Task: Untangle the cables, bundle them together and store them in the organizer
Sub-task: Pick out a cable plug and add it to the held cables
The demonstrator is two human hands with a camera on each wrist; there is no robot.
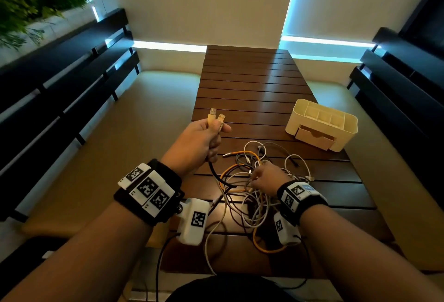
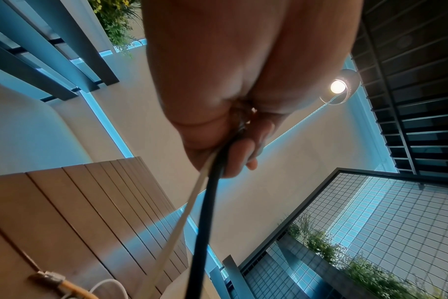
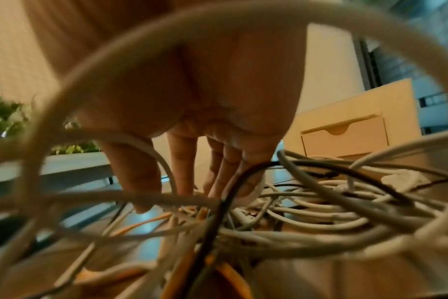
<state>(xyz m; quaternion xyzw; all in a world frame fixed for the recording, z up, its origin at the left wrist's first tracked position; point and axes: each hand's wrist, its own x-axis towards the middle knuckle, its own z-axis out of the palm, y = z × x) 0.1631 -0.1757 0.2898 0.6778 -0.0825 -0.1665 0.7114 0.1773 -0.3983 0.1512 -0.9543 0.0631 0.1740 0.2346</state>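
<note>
A tangle of white, grey, black and orange cables (image 1: 252, 196) lies on the near part of the slatted wooden table (image 1: 252, 78). My left hand (image 1: 215, 131) is raised over the table's left edge and grips two cable ends (image 1: 216, 116), a USB plug and a clear connector, which stick up above the fist. A black cable (image 2: 205, 212) and a white cable (image 2: 177, 228) trail from the left hand (image 2: 233, 141) down to the pile. My right hand (image 1: 260, 178) reaches into the tangle (image 3: 294, 218), its fingers (image 3: 184, 165) pointing down among the cables and thumb spread apart. The cream organizer (image 1: 322, 125) stands at the right.
The organizer (image 3: 345, 129) has several top compartments and a front drawer, shut. Cushioned benches run along both sides of the table, with dark slatted backs. An orange cable's connector (image 2: 51, 278) lies on the wood. The far half of the table holds nothing.
</note>
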